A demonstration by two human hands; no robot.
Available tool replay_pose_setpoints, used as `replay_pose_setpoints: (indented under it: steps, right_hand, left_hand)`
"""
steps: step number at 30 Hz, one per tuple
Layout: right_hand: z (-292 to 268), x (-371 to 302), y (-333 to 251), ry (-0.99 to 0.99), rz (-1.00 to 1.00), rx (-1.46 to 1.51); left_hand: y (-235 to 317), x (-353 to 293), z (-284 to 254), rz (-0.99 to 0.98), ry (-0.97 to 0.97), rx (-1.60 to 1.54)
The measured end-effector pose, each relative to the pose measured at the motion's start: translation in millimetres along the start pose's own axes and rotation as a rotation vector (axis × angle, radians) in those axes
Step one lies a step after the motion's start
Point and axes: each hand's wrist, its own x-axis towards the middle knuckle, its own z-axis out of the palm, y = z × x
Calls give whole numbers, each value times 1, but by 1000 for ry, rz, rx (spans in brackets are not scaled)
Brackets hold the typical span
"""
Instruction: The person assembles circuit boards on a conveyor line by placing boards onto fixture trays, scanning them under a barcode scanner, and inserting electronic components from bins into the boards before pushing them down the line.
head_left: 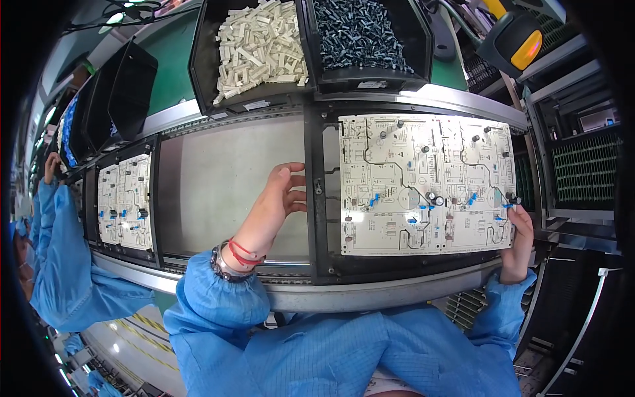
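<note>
1. Head view, the landmark: a white circuit board [426, 188] with small upright parts lies over a black frame [319, 251] on the rail.
2. Left of the board, the left hand [281, 195] is loosely curled and appears empty, fingertips by the frame's left bar; whether they press it, I cannot tell.
3. At the board's lower right corner, the right hand [519, 238] has bent fingers against the edge; a firm pinch cannot be confirmed.
4. Risk, as I judge it: the right fingers could tilt or dislodge the black cylindrical part [514, 200] beside them. A one-sided push could skew the board against the frame.
5. Beyond the board's far edge are white parts [261, 49] and dark parts [360, 33] in black bins; spilled pieces could land on it.
6. The bins' white labels [256, 104] and the board's fine printing are too small to read; no brand is discernible.
</note>
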Motion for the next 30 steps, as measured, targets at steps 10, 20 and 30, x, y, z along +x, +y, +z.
replay_pose_setpoints:
  steps: [10, 20, 30]
  right_hand:
    - [11, -3, -6, 3, 14, -25]
    - [19, 6, -13, -45, 87, -107]
    - [17, 5, 8, -98, -218, -448]
  left_hand:
    - [0, 1, 7, -15, 31, 42]
    - [4, 6, 33, -50, 106, 54]
    - [-1, 10, 37, 73, 181, 164]
